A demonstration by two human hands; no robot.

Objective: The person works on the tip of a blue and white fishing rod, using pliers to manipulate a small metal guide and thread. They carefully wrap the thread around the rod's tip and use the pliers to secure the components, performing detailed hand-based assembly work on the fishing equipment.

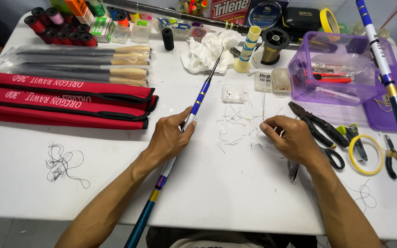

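My left hand (171,138) is closed around a slim blue and white fishing rod (201,97) that runs from the table's near edge up to a thin black tip by the crumpled white cloth (205,53). My right hand (290,138) rests on the white table (70,197), fingertips pinched on something very fine, perhaps a thin line; I cannot tell for sure. Short clippings of line (235,124) lie scattered between the two hands. A small clear plastic box (233,93) sits just beyond them.
Red rod bags (65,98) and wrapped rods (83,62) lie at the left. A purple plastic tub (336,69), black pliers (318,124), scissors (331,156), a yellow tape ring (366,154) and a second blue rod (391,87) are at the right. Tangled line (60,163) lies near left.
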